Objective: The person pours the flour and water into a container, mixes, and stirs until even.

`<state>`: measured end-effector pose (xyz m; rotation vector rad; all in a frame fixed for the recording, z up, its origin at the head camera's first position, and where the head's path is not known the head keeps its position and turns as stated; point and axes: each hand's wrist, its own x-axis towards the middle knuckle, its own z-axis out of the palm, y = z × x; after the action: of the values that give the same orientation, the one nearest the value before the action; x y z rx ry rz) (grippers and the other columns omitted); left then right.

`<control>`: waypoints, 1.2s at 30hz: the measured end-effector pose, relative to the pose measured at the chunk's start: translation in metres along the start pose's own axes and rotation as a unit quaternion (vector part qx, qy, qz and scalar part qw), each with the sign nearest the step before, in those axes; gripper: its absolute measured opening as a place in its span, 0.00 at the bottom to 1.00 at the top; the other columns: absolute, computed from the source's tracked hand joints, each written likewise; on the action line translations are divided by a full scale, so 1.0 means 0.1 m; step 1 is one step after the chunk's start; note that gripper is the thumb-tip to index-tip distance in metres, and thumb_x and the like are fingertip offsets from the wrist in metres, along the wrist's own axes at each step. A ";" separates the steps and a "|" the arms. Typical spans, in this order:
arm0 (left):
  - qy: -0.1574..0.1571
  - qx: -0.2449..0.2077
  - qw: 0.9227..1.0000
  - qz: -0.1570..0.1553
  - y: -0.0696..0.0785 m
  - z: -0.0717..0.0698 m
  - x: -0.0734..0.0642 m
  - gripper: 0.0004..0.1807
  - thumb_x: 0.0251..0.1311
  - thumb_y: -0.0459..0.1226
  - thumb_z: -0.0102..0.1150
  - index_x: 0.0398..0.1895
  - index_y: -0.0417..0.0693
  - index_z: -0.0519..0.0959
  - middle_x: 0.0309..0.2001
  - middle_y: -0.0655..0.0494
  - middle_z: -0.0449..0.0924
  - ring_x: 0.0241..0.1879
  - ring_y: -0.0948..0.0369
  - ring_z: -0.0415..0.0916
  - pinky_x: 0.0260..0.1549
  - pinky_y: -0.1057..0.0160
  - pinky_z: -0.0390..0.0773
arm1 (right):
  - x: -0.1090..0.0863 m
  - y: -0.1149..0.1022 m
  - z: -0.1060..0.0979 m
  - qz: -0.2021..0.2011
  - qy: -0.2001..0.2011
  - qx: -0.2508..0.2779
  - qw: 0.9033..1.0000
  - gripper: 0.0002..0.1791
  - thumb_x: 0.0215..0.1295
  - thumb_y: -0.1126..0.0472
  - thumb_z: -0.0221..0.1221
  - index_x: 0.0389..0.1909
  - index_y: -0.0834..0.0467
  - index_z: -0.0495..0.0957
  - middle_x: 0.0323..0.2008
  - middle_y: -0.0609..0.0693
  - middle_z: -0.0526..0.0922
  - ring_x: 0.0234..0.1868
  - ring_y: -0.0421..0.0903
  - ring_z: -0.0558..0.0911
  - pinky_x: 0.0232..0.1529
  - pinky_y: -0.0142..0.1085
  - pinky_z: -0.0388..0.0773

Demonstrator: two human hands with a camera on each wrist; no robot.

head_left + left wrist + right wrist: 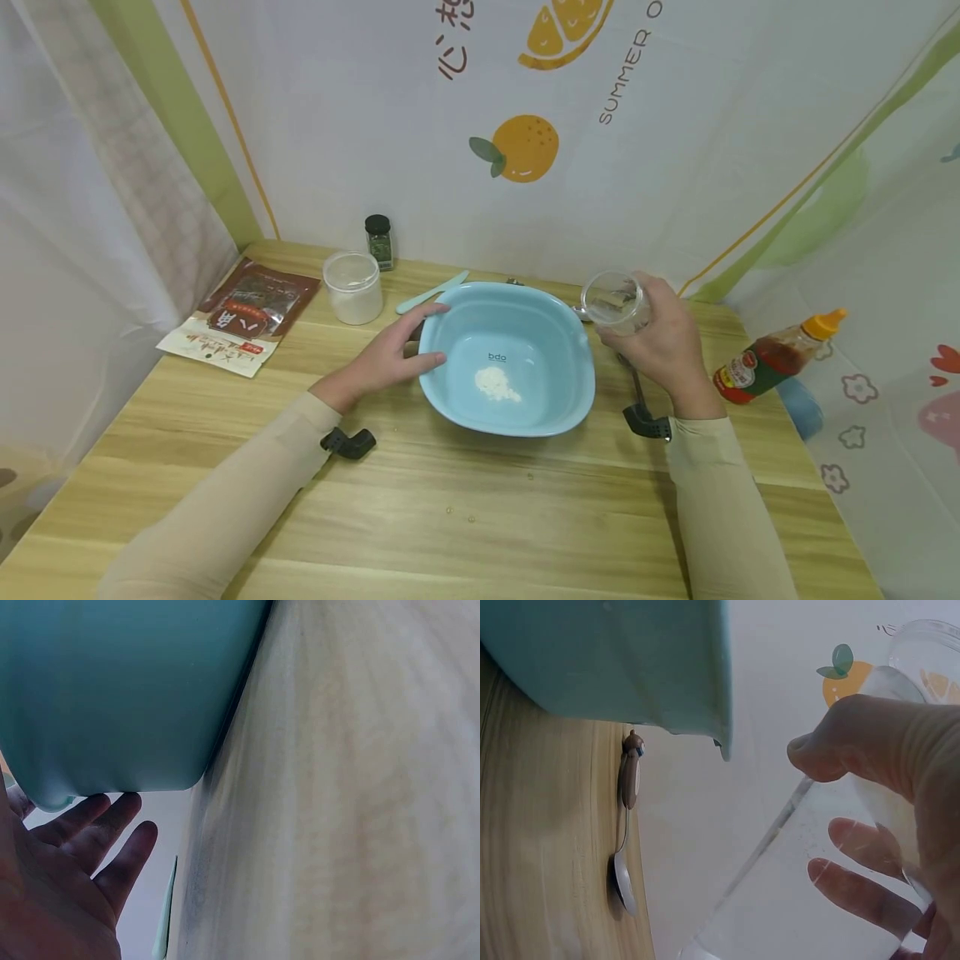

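Note:
A light blue basin (573, 400) stands on the table with a small heap of white powder (495, 383) on its bottom. At its left rim my left hand (386, 354) grips, thumb and forefinger over the edge. Other fingers (112, 825) touch the outer wall below the rim in the left wrist view. Just right of the basin, my right hand (656, 342) holds a clear cup (613, 298), the thumb on one side and fingers showing through the other. A spoon with a brown handle (631, 780) lies behind the basin.
Left of the basin are a lidded jar of white contents (354, 292), a small black-capped spice bottle (379, 243), a brown-and-white food packet (243, 315) and a pale green spatula-like tool (427, 294). A red sauce bottle (772, 358) leans at the right. A printed curtain (420, 167) hangs behind.

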<state>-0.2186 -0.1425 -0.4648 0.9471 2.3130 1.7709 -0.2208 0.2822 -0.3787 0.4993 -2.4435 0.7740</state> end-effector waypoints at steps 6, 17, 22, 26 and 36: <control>0.000 0.001 1.000 0.001 0.00 0.00 0.00 0.41 0.73 0.34 0.67 0.85 0.41 0.61 0.82 0.36 0.62 0.71 0.33 0.76 0.53 0.54 0.92 | -0.01 -0.01 -0.01 0.004 -0.008 -0.021 1.000 0.46 0.42 0.68 0.85 0.67 0.63 0.78 0.58 0.66 0.87 0.59 0.70 0.84 0.62 0.69 0.78; -0.001 0.003 1.000 0.001 0.01 0.00 0.00 0.41 0.73 0.35 0.67 0.85 0.40 0.61 0.82 0.35 0.62 0.71 0.34 0.77 0.53 0.54 0.92 | -0.01 -0.01 0.00 -0.013 -0.022 -0.066 0.998 0.46 0.40 0.67 0.85 0.66 0.64 0.79 0.56 0.65 0.87 0.56 0.69 0.86 0.56 0.65 0.75; -0.002 0.003 1.000 0.001 0.01 0.00 0.00 0.42 0.73 0.35 0.67 0.85 0.41 0.61 0.81 0.36 0.63 0.70 0.34 0.77 0.53 0.54 0.92 | -0.01 -0.01 0.00 -0.026 -0.025 -0.081 0.996 0.46 0.39 0.66 0.85 0.65 0.63 0.80 0.55 0.64 0.87 0.54 0.67 0.86 0.54 0.64 0.75; -0.002 0.003 1.000 0.006 0.00 0.00 0.01 0.41 0.73 0.35 0.67 0.85 0.41 0.61 0.82 0.35 0.63 0.70 0.33 0.77 0.54 0.52 0.92 | -0.01 0.00 -0.01 -0.042 -0.024 -0.092 0.995 0.45 0.40 0.65 0.84 0.65 0.63 0.79 0.54 0.64 0.88 0.54 0.67 0.86 0.53 0.65 0.76; 0.000 0.007 1.000 0.004 0.01 0.00 -0.01 0.42 0.73 0.35 0.67 0.86 0.41 0.60 0.82 0.34 0.63 0.71 0.33 0.77 0.53 0.53 0.92 | 0.00 -0.01 -0.01 -0.039 -0.045 -0.115 0.992 0.43 0.42 0.62 0.83 0.65 0.60 0.79 0.55 0.64 0.88 0.55 0.66 0.86 0.58 0.67 0.76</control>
<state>-0.2174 -0.1428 -0.4639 0.9585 2.3270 1.7608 -0.2201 0.2821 -0.3775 0.5458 -2.5387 0.4382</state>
